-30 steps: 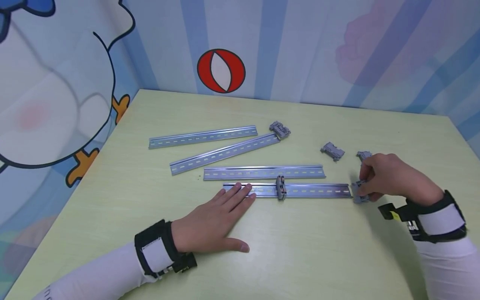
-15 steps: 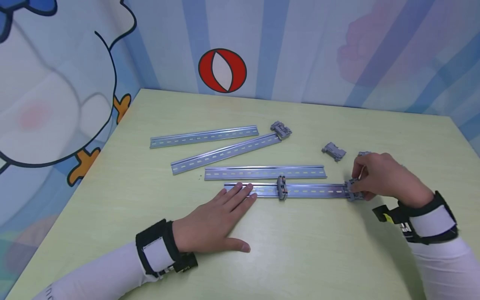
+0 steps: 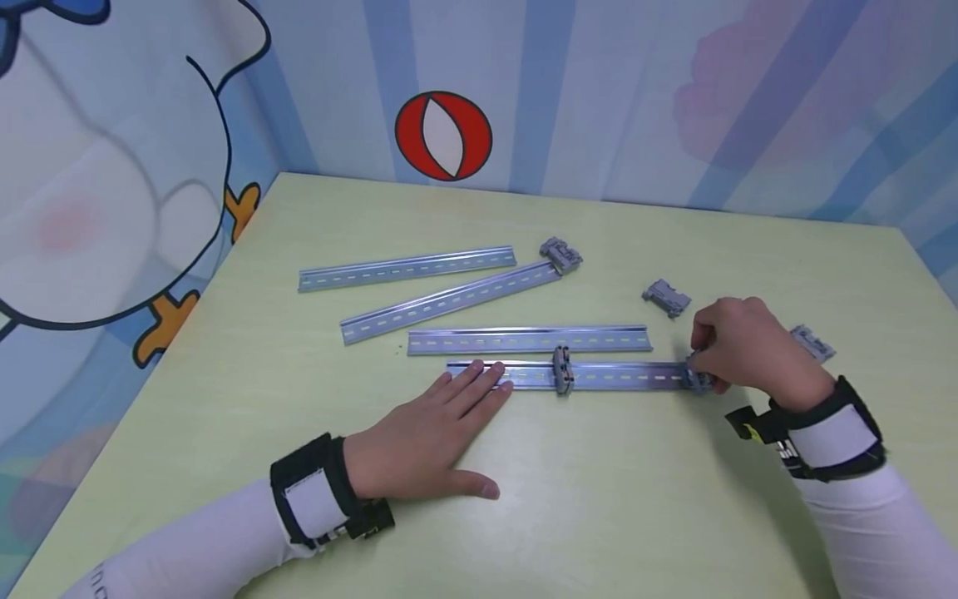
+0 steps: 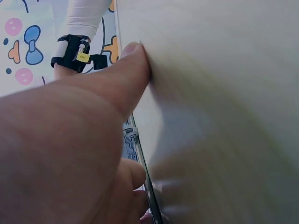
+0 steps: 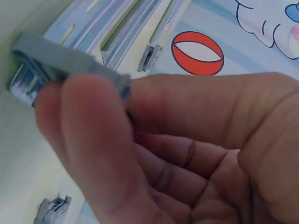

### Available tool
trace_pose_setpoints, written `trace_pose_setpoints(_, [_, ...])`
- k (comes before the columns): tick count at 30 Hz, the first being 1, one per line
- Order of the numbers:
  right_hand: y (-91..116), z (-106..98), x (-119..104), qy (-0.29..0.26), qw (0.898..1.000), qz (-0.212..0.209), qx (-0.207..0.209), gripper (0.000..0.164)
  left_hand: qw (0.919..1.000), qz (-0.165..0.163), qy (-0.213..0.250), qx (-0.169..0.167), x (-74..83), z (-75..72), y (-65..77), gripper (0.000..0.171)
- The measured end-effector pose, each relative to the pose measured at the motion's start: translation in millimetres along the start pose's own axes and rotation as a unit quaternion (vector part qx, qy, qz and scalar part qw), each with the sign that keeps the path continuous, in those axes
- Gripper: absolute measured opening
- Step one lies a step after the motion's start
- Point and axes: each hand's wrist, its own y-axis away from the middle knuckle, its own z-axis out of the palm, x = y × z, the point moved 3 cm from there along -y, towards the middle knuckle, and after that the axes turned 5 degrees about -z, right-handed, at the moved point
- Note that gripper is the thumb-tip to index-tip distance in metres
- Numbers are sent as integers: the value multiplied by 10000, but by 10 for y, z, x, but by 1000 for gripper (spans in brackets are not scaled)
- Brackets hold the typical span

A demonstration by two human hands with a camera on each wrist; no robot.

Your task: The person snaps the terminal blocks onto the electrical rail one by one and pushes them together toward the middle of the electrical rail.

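Note:
My left hand (image 3: 427, 441) lies flat, its fingertips resting on the left end of the front slotted DIN rail (image 3: 629, 376). One grey terminal block (image 3: 563, 370) stands across this rail near its middle. At the rail's right end, my right hand (image 3: 756, 349) pinches another grey terminal block (image 5: 70, 58) between thumb and fingers. In the right wrist view that block overlaps the rail's end; the fingers hide part of it. The left wrist view shows the left thumb (image 4: 133, 70) on the tabletop and the rail's edge beneath the fingers.
Just behind lies a parallel rail (image 3: 524, 340). Two more rails, one slanted (image 3: 449, 302) and one farther back (image 3: 404, 269), lie at the rear left. Loose terminal blocks sit at the slanted rail's end (image 3: 561, 254), at the back right (image 3: 666, 297) and beyond the right wrist (image 3: 812, 343).
My right hand has moved left, carrying its terminal block from beside the rail's right end onto that end. A loose block at far right has come into view. My left hand stays put.

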Motion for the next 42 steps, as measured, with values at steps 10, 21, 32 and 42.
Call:
trace_pose_setpoints(10, [-47, 10, 72, -127, 9997, 94, -193, 7, 10000, 4, -18, 16, -6, -6, -4, 104])
trace_pose_setpoints(21, [74, -178, 337, -963, 9869, 141, -1288, 52, 9999, -39, 30, -121, 6, -6, -6, 104])
trace_pose_setpoints(32, [77, -170, 355, -1359, 9815, 273, -1324, 48, 9999, -50, 54, -110, 3, -1, -4, 104])
trace_pose_setpoints(42, [53, -133, 369, -1290, 9829, 149, -1305, 47, 10000, -38, 17, -79, -6, 8, -7, 103])
